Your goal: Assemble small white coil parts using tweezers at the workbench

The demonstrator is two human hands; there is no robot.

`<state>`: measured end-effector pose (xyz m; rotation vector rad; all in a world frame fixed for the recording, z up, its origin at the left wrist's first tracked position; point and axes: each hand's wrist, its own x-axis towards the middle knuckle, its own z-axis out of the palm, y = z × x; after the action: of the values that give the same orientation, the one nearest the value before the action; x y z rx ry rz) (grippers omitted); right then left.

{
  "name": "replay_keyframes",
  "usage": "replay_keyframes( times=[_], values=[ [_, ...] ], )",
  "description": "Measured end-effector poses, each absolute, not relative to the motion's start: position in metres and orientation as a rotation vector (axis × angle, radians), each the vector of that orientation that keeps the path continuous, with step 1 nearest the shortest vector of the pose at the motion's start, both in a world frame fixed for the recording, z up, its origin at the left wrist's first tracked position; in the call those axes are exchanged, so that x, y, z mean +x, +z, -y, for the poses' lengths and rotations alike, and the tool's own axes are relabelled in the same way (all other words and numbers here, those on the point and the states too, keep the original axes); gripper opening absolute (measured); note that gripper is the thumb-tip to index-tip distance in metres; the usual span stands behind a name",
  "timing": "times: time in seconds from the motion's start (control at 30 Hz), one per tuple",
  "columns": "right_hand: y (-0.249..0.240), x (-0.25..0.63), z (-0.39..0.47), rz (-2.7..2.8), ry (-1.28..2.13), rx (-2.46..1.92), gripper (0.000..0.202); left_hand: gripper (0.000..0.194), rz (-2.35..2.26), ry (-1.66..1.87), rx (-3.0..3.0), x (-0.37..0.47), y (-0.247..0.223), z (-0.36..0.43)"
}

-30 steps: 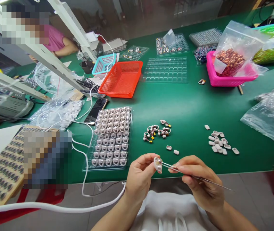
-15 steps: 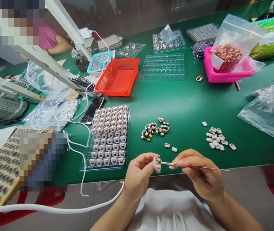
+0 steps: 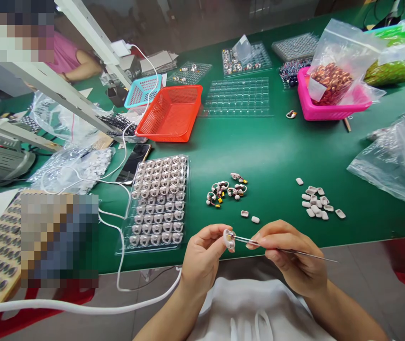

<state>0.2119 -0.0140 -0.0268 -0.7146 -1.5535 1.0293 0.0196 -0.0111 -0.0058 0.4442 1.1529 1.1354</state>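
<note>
Between its thumb and fingertips, my left hand (image 3: 204, 258) pinches a small white earbud shell (image 3: 229, 242) with its open side turned toward the right. My right hand (image 3: 289, 255) is closed on slim metal tweezers (image 3: 309, 255). Their tip reaches into the shell, where a small yellowish and dark part shows; whether the tip grips it I cannot tell. Above my hands on the green table lie several earbud pieces with wires (image 3: 220, 189) and two small white caps (image 3: 255, 220). A loose group of white caps (image 3: 315, 202) lies beyond my right hand.
A clear tray of shells (image 3: 157, 203) stands left of my hands, with a phone (image 3: 134, 163) and white cables behind it. Farther back are a red basket (image 3: 174, 118), an unfilled clear tray (image 3: 238, 97) and a pink basket (image 3: 333, 112) holding bagged parts. A co-worker's arm (image 3: 85, 68) shows upper left.
The tweezers now slant more steeply, their rear end lower, with the tip still at the shell. Both hands keep their holds. The whole view has shifted slightly.
</note>
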Motion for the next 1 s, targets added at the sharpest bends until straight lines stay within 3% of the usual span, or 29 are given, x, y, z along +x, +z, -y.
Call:
replay_keyframes(
  times=[0.4,0.63,1.0],
  values=[
    [-0.026,0.213,0.007,1.564,1.054,-0.644,0.028,0.02,-1.138,1.104,0.45,0.021,-0.005,0.01],
    [-0.015,0.226,0.001,1.765,1.035,-0.552,0.036,0.02,-1.128,1.055,0.487,0.02,-0.011,0.013],
    [0.005,0.239,0.001,2.202,1.055,-0.614,0.025,0.012,-1.126,0.932,0.616,0.025,-0.035,0.019]
  ],
)
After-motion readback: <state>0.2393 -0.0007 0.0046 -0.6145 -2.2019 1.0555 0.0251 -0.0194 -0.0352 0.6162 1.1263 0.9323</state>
